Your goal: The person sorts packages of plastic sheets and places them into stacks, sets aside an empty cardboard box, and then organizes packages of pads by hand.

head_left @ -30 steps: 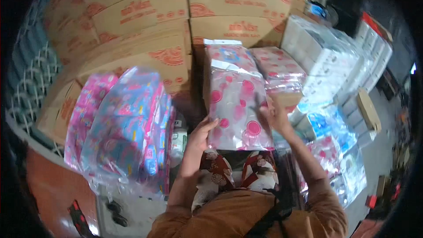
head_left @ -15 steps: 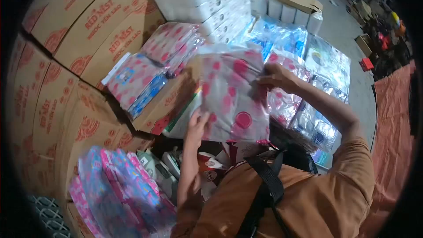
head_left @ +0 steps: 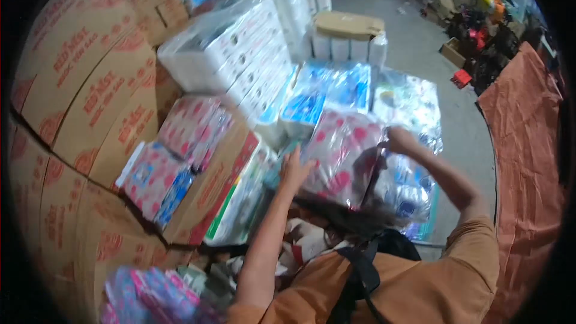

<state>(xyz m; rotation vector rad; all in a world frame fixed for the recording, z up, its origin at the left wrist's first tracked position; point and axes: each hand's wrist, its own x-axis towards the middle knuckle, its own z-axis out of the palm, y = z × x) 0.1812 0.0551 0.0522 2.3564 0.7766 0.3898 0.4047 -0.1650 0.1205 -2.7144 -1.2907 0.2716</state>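
Observation:
A flat, shiny packet with pink dots (head_left: 345, 159) lies on the stack of goods in front of me. My right hand (head_left: 401, 142) is at its upper right edge, fingers curled closed on the plastic. At the packet's left edge is my left hand (head_left: 295, 171), its fingers stretched and apart; I cannot tell whether they touch it. Similar pink-dotted packets (head_left: 192, 125) fill an open cardboard box (head_left: 213, 189) to the left. Just beyond the packet lie blue-and-white plastic-wrapped packs (head_left: 330, 87), and clear-wrapped packs (head_left: 408, 186) sit right of it.
Stacked Red Nest cartons (head_left: 90, 84) wall off the left side. White wrapped bundles (head_left: 234, 42) rise behind. Blue-and-pink packages (head_left: 153, 297) lie at lower left. An orange sheet (head_left: 525, 168) hangs at right, with assorted goods along the floor (head_left: 414, 42) beyond.
The pink-dotted packet, held up between both hands before, now rests lower on the stack. My left hand's fingers have come away from its face to its left edge. The view has shifted.

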